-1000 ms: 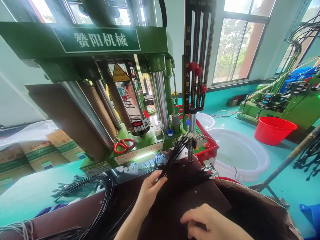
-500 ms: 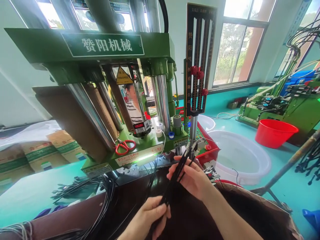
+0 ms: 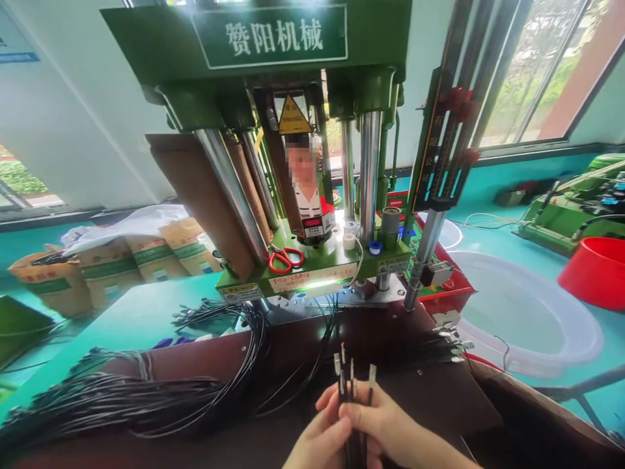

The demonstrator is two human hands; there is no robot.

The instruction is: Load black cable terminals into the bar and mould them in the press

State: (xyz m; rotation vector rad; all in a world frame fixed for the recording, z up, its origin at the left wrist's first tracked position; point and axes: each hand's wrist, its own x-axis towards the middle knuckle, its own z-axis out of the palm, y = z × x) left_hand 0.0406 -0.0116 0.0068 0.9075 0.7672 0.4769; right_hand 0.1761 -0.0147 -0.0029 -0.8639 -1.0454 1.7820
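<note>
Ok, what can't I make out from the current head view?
Exact count of the black cables: head view, covered by the grip of the left hand and right hand.
Their lower ends: head view, lost behind the hands and bottom edge.
Top of the green press: head view, cut off by the top edge.
Fine print on the yellow triangle: head view, too small.

Between 5 and 6 o'clock on my feed, I see a held bunch of black cables (image 3: 356, 447), nearly upright, its silvery metal tips (image 3: 337, 365), at least 4, fanning unevenly toward 12 o'clock.
</note>
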